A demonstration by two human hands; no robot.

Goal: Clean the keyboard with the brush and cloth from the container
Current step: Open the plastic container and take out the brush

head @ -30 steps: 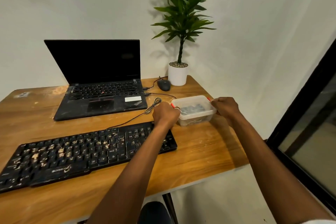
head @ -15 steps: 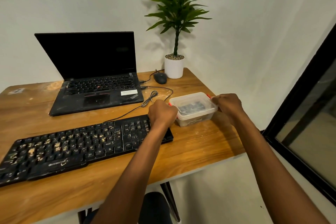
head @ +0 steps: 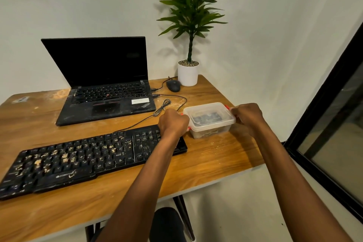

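We've got the container (head: 210,119) btwn both hands: left hand (head: 173,122) & right hand (head: 247,117) curled on its end clips, lid on.

L hand (head: 173,123) & R hand (head: 247,117) grip lidded container (head: 210,119) beside keyboard (head: 88,160)

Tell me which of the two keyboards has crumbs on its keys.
The separate black keyboard in front, with pale crumbs across its keys; the laptop behind it shows no crumbs.
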